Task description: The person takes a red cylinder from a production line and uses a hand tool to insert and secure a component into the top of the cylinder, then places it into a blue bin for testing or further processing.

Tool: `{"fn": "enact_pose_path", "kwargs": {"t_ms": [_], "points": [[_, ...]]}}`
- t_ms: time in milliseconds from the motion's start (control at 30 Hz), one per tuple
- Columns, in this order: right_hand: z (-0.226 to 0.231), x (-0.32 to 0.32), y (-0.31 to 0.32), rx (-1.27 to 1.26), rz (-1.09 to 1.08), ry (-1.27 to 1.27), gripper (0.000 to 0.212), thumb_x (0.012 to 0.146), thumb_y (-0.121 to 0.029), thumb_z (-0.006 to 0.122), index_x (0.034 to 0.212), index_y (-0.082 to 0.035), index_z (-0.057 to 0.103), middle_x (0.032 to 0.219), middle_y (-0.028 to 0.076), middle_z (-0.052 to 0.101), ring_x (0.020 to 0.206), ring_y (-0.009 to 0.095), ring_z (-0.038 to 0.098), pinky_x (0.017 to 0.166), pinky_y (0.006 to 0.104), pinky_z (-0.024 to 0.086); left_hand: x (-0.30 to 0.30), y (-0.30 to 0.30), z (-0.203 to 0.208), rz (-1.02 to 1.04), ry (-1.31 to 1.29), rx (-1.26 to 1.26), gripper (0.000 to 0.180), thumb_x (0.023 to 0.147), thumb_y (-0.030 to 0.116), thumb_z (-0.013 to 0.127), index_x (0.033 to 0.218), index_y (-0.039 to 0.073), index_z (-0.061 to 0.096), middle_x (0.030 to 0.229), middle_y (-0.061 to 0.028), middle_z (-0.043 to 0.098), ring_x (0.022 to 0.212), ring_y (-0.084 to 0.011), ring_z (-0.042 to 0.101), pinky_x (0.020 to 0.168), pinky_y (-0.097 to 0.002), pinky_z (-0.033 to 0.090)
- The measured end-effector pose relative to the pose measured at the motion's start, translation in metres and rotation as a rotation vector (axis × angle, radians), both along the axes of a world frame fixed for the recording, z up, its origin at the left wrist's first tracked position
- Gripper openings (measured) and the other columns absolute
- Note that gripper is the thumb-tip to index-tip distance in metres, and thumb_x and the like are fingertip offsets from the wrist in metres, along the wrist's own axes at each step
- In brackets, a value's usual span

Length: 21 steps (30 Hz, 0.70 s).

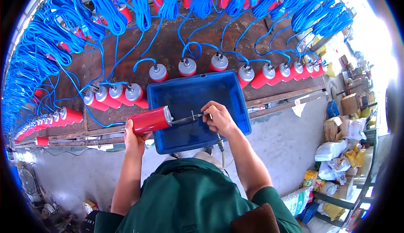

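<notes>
Glossy red cylinder [149, 120], slightly tilted over the left side of the blue tub [198, 92], gripped in the curled left hand [134, 137]. Metal rod [183, 120] at its silver cap [168, 115], right end in the tightly pinched right hand [219, 117]. Left grip partly hidden underneath; rod-to-finger contact hard to make out. Beyond, on the far bench [168, 39]: more red cylinders [261, 78], coiled blue cables [170, 1].

Left hand [134, 139] partly hidden behind red cylinder [149, 120].
</notes>
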State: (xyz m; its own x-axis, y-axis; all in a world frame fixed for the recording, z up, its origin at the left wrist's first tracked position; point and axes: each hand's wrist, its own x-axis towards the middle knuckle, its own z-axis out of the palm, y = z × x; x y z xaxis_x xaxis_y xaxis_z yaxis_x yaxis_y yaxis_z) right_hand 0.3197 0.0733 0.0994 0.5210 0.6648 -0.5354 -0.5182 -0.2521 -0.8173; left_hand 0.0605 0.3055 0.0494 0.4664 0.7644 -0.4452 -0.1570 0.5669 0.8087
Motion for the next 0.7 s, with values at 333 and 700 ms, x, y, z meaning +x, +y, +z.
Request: {"fn": "enact_pose_path", "kwargs": {"t_ms": [333, 700], "points": [[-0.002, -0.008, 0.012, 0.023, -0.033, 0.119, 0.02, 0.099, -0.011, 0.046, 0.101, -0.001, 0.063, 0.08, 0.008, 0.058, 0.051, 0.009, 0.036, 0.043, 0.0245, 0.03, 0.001, -0.002, 0.008, -0.046, 0.019, 0.079, 0.059, 0.108, 0.058, 0.056, 0.141, 0.009, 0.055, 0.129, -0.0166, 0.074, 0.113, -0.0282, 0.077, 0.079, -0.037, 0.07], [0.0, -0.007, 0.026, -0.052, -0.015, 0.09, 0.022, 0.105, -0.012, 0.038, 0.098, -0.006, 0.059, 0.073, 0.005, 0.049, 0.052, 0.009, 0.034, 0.044, 0.0243, 0.027, 0.006, -0.006, 0.01, 0.002, 0.048, 0.043, 0.061, 0.107, 0.059, 0.057, 0.142, 0.009, 0.053, 0.129, -0.018, 0.072, 0.112, -0.029, 0.077, 0.078, -0.0369, 0.07]]}}
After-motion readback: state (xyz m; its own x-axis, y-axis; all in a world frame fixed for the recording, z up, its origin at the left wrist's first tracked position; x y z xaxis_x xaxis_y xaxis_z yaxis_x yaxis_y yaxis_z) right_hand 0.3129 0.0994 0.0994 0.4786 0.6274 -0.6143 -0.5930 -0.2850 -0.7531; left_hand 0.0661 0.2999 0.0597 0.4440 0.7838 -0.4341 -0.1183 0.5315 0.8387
